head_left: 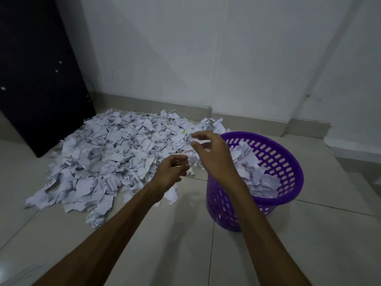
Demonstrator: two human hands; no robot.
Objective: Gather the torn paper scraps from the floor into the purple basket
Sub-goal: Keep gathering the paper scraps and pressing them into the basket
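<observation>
A wide heap of torn white paper scraps [107, 153] covers the tiled floor in front of me, left of centre. The purple perforated basket [288, 159] stands on the floor to its right, partly filled with scraps [253, 174]. My left hand [173, 170] hovers over the heap's right edge, fingers apart and curled, holding nothing. My right hand [212, 153] is raised just left of the basket's rim, fingers spread, empty. Both forearms reach in from the bottom of the view.
A black cabinet panel [39, 79] stands at the left, touching the heap's back corner. White walls with a beige skirting [165, 106] close the space behind. A low white step [354, 145] lies right of the basket. Bare tiles [185, 244] stretch toward me.
</observation>
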